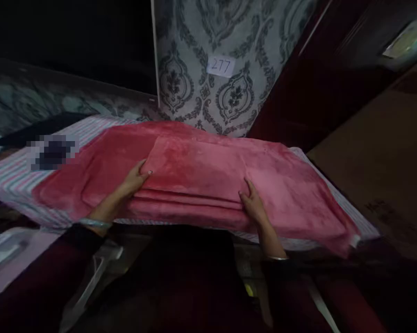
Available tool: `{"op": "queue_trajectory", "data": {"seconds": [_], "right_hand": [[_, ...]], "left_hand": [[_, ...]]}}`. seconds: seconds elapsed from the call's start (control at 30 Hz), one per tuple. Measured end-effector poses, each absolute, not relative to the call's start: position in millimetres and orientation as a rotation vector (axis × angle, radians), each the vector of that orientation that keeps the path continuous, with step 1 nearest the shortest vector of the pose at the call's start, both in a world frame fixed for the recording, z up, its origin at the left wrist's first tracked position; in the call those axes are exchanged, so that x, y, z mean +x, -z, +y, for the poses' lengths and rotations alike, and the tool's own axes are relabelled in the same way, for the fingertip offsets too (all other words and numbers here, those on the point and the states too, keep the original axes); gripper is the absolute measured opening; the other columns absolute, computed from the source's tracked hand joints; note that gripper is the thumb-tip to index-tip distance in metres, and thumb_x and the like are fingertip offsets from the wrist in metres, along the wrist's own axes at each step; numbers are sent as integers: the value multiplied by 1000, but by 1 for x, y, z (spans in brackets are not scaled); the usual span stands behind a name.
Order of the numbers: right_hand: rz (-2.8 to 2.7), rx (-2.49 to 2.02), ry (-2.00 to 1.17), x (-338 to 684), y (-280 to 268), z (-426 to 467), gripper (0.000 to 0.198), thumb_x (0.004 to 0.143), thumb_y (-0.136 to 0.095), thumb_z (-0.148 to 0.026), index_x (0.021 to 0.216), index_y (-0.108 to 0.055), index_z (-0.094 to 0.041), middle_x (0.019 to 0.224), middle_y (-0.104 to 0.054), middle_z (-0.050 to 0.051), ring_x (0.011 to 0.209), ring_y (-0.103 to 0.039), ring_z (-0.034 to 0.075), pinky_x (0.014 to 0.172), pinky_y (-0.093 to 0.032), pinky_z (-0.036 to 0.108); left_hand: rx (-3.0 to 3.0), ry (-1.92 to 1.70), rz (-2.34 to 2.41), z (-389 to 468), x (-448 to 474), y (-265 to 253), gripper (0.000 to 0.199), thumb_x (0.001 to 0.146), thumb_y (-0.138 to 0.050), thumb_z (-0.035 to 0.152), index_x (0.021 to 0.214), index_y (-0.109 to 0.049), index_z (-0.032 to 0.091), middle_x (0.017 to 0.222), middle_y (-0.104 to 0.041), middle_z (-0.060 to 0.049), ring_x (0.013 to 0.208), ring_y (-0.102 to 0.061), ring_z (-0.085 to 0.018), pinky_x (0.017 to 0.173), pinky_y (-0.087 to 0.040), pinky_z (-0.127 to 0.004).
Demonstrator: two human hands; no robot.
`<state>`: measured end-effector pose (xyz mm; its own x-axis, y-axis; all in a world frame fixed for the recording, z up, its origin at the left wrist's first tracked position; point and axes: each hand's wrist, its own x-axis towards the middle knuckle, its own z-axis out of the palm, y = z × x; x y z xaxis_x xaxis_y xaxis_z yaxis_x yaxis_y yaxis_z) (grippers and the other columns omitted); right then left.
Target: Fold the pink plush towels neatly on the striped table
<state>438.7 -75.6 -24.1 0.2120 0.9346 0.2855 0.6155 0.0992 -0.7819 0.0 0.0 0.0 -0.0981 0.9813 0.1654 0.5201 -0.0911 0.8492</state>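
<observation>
The pink blanket (208, 166) lies spread over the striped cloth (336, 201) in front of the person, with a narrower folded part on top at its middle. At the near side the layers stack into a few long creases, running roughly parallel to the front edge.

The left hand (133, 180) is at the left edge of this folded part, and the right hand (253, 201) is at its right edge. Placed so, at the 2 opposite ends, they seem set to keep the top layer straight and level between them. On each hand the thumb and forefinger are parted and touch the blanket; whether the fingers pinch the fabric or merely press on it, I cannot tell, since the rest are tucked from sight. The wide layer underneath reaches out past both hands, probably serving as a flat base.

At the left, on the striped cloth, sits a dark patch (53, 152) too blurred to name. Behind stand a large dark screen (69, 41) and a patterned wall (236, 99) bearing a paper (221, 66) marked 277. A cardboard box (378, 157) stands close by the right end and likely limits room for the elbow there. Nothing lies on the blanket between the hands.
</observation>
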Motion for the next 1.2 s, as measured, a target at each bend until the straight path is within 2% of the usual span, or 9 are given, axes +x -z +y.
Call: {"op": "queue_trajectory", "data": {"seconds": [0.17, 0.3, 0.43, 0.57, 0.7, 0.83, 1.0, 1.13, 1.2], "right_hand": [[-1540, -1660, -306, 445, 27, -77, 68, 90, -48, -51, 145, -57, -11, 143, -61, 20, 133, -55, 34, 115, -42, 55], [-1780, -1647, 62, 424, 8, -83, 63, 97, -49, -51, 147, -56, -15, 152, -51, 22, 142, -44, 36, 118, -35, 58], [-2185, -1676, 113, 399, -1, -90, 71, 94, -62, -48, 159, -42, -28, 167, -36, 13, 153, -31, 37, 121, -24, 64], [-2193, -1707, 72, 403, 8, -89, 68, 94, -60, -31, 159, -42, -26, 166, -37, 11, 153, -32, 31, 121, -30, 56], [-2126, -1649, 119, 412, 14, -84, 68, 88, -49, -7, 154, -51, -23, 159, -50, 9, 148, -42, 28, 121, -32, 53], [-2081, -1567, 223, 409, 19, -83, 67, 89, -42, -1, 148, -58, -26, 147, -62, 6, 143, -49, 25, 124, -26, 54], [-2077, -1571, 153, 413, 28, -98, 59, 90, -48, -4, 145, -60, -21, 150, -60, 9, 145, -47, 28, 120, -34, 53], [-2074, -1506, 72, 416, -1, -97, 31, 101, -52, -25, 124, -74, -23, 126, -75, 9, 126, -64, 28, 121, -31, 55], [-2056, -1514, 61, 411, -26, -83, 32, 105, -48, -29, 121, -74, -23, 121, -76, 9, 120, -66, 26, 122, -31, 55]], "left_hand": [[1690, -901, 1674, 9, -11, -3, 77, 84, -59, 48, 152, -49, 15, 143, -64, -14, 131, -60, -33, 113, -49, -49], [2121, -860, 1855, 15, 13, -34, 79, 90, -56, 50, 159, -40, 14, 163, -43, -17, 150, -39, -38, 124, -32, -52], [2574, -514, 1609, 23, 60, -56, 70, 99, -45, 53, 163, -36, 23, 172, -25, -11, 159, -18, -36, 128, -18, -58], [2572, -162, 1679, 37, 83, -48, 66, 103, -39, 51, 164, -32, 27, 175, -16, -10, 161, -8, -39, 125, -13, -68], [2555, -151, 1733, 47, 81, -35, 65, 104, -36, 54, 165, -30, 29, 175, -12, -7, 160, -10, -40, 123, -16, -69], [2585, -241, 1701, 43, 75, -34, 65, 105, -33, 56, 165, -31, 31, 175, -15, -6, 159, -15, -41, 122, -18, -70], [2602, -243, 1675, 39, 66, -39, 70, 101, -35, 57, 165, -30, 29, 175, -17, -8, 159, -18, -39, 123, -21, -66], [2586, -301, 1644, 58, 72, -55, 64, 99, -36, 54, 155, -51, 26, 164, -44, -7, 150, -42, -32, 123, -33, -51], [2628, -321, 1605, 74, 87, -66, 60, 100, -34, 50, 149, -58, 25, 157, -54, -7, 145, -49, -29, 123, -34, -47]]}}
